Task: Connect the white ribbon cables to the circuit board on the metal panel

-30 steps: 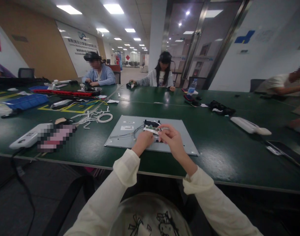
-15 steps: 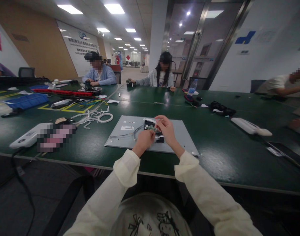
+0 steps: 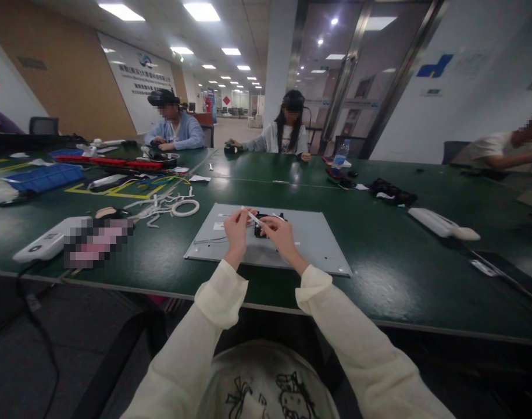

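My left hand [image 3: 236,231] and my right hand [image 3: 277,231] pinch a short white strip [image 3: 252,217], probably tape, stretched slantwise between their fingertips. Both hands hover over a flat grey panel [image 3: 309,238] lying on the table in front of me. Behind the strip, a black part [image 3: 260,230] sits on the panel's middle, largely covered by my fingers. A thin cable [image 3: 210,240] runs left from there across the panel.
A white ring-shaped roll [image 3: 186,208] and tangled white strips [image 3: 157,210] lie left of the panel. Farther left are a white device [image 3: 52,238] and a blue tray [image 3: 47,178]. Another white device [image 3: 442,224] rests to the right. Several people sit around the green table [image 3: 379,256].
My left hand has moved left and up, off the green part on the panel, and now grips the strip's other end. My right hand has shifted slightly down and left.
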Demonstrator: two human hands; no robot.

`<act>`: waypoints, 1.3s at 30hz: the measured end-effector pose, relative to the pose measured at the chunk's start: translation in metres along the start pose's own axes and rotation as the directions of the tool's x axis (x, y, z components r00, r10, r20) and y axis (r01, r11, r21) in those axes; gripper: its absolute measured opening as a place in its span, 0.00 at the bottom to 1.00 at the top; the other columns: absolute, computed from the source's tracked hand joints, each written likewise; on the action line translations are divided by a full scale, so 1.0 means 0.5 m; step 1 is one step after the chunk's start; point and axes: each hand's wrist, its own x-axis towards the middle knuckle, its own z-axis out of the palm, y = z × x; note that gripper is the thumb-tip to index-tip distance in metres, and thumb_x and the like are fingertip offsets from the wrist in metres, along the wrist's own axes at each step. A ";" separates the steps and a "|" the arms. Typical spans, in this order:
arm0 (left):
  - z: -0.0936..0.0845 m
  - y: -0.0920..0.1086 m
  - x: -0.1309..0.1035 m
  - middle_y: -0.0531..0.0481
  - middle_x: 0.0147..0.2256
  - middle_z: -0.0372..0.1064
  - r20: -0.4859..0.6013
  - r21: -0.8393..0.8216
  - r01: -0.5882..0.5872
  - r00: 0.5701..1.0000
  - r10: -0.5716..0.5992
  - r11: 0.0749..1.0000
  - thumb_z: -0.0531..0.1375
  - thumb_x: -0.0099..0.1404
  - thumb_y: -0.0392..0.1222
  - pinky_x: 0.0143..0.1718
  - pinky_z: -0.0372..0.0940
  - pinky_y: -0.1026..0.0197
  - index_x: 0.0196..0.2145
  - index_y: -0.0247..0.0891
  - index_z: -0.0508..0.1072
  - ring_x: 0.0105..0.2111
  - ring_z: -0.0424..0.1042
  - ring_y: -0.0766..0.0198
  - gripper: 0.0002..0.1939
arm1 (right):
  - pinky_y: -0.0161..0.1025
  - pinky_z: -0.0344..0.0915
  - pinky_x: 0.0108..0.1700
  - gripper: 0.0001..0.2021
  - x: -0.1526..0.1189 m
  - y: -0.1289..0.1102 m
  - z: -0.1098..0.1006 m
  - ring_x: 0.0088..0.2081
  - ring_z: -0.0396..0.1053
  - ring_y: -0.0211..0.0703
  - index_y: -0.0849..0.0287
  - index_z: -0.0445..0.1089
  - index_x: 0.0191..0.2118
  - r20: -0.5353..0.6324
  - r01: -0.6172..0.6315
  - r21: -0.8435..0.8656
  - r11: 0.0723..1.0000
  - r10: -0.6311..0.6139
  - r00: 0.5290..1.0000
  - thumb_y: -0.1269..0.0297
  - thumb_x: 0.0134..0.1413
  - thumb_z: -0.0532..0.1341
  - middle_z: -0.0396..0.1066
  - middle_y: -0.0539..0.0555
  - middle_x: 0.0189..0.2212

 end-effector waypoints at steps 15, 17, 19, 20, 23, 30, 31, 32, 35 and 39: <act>-0.057 0.003 0.108 0.54 0.21 0.67 0.315 0.635 -0.400 0.915 0.251 0.661 0.48 0.64 0.47 0.28 0.58 0.68 0.29 0.37 0.70 0.22 0.66 0.69 0.16 | 0.28 0.63 0.20 0.16 0.029 -0.022 0.036 0.21 0.69 0.34 0.59 0.62 0.45 0.238 -0.215 0.161 0.963 0.173 0.956 0.67 0.48 0.55 0.72 0.50 0.26; -0.072 -0.019 0.121 0.56 0.17 0.63 0.239 0.610 -0.343 0.939 0.247 0.714 0.47 0.64 0.47 0.25 0.56 0.68 0.27 0.37 0.69 0.19 0.63 0.70 0.17 | 0.29 0.63 0.20 0.16 0.031 -0.021 0.041 0.20 0.69 0.35 0.59 0.62 0.46 0.271 -0.247 0.150 0.957 0.201 0.941 0.68 0.49 0.53 0.71 0.49 0.22; -0.090 -0.038 0.135 0.57 0.15 0.59 0.138 0.535 -0.258 0.966 0.218 0.805 0.49 0.62 0.47 0.23 0.55 0.68 0.26 0.36 0.69 0.17 0.60 0.71 0.15 | 0.29 0.62 0.20 0.16 0.025 -0.018 0.040 0.18 0.67 0.34 0.60 0.62 0.47 0.259 -0.228 0.093 0.969 0.198 0.945 0.68 0.51 0.52 0.69 0.47 0.19; -0.100 -0.045 0.143 0.58 0.15 0.57 0.129 0.472 -0.221 0.975 0.182 0.854 0.51 0.61 0.47 0.21 0.54 0.69 0.26 0.36 0.69 0.16 0.59 0.72 0.15 | 0.29 0.62 0.21 0.15 0.021 -0.015 0.038 0.18 0.66 0.34 0.61 0.63 0.47 0.239 -0.186 0.040 0.982 0.172 0.956 0.68 0.52 0.51 0.68 0.47 0.18; -0.120 -0.052 0.158 0.59 0.15 0.54 0.231 0.245 -0.073 0.973 0.015 0.967 0.56 0.56 0.51 0.18 0.52 0.68 0.26 0.34 0.70 0.15 0.55 0.73 0.15 | 0.30 0.63 0.26 0.14 0.013 -0.010 0.024 0.20 0.66 0.34 0.60 0.65 0.46 0.165 0.007 -0.196 0.981 0.026 0.986 0.68 0.54 0.51 0.68 0.47 0.18; -0.116 -0.036 0.148 0.57 0.19 0.61 0.404 0.254 0.026 0.905 -0.130 0.967 0.61 0.51 0.51 0.20 0.55 0.69 0.32 0.35 0.68 0.18 0.61 0.72 0.16 | 0.35 0.62 0.39 0.15 0.014 -0.009 0.013 0.32 0.69 0.39 0.58 0.66 0.47 0.152 0.167 -0.553 0.816 -0.098 0.983 0.70 0.55 0.50 0.72 0.52 0.30; -0.114 -0.035 0.146 0.56 0.19 0.61 0.436 0.279 0.001 0.891 -0.128 0.960 0.62 0.51 0.50 0.21 0.56 0.69 0.32 0.35 0.68 0.19 0.62 0.71 0.16 | 0.35 0.61 0.40 0.15 0.012 -0.007 0.017 0.33 0.68 0.39 0.58 0.66 0.47 0.176 0.192 -0.572 0.798 -0.109 0.978 0.70 0.55 0.50 0.72 0.53 0.32; -0.113 -0.034 0.144 0.56 0.20 0.62 0.470 0.292 -0.022 0.874 -0.123 0.956 0.62 0.51 0.49 0.22 0.57 0.69 0.32 0.35 0.68 0.20 0.62 0.71 0.15 | 0.36 0.61 0.41 0.15 0.009 -0.005 0.022 0.35 0.68 0.40 0.58 0.66 0.46 0.202 0.221 -0.583 0.782 -0.124 0.972 0.71 0.55 0.50 0.71 0.53 0.34; -0.110 -0.035 0.140 0.56 0.20 0.62 0.538 0.277 -0.048 0.836 -0.113 0.960 0.61 0.52 0.47 0.25 0.58 0.68 0.33 0.34 0.69 0.22 0.63 0.71 0.14 | 0.38 0.59 0.47 0.15 0.001 0.001 0.034 0.44 0.64 0.42 0.61 0.66 0.46 0.266 0.317 -0.584 0.747 -0.194 0.944 0.73 0.53 0.50 0.68 0.57 0.41; -0.107 -0.032 0.135 0.56 0.24 0.63 0.521 0.194 0.068 0.838 -0.161 0.979 0.61 0.53 0.47 0.26 0.58 0.69 0.34 0.35 0.68 0.23 0.63 0.72 0.14 | 0.43 0.57 0.52 0.22 0.000 -0.004 0.032 0.50 0.57 0.46 0.62 0.62 0.51 0.308 0.454 -0.558 0.695 -0.335 0.891 0.75 0.48 0.54 0.61 0.60 0.48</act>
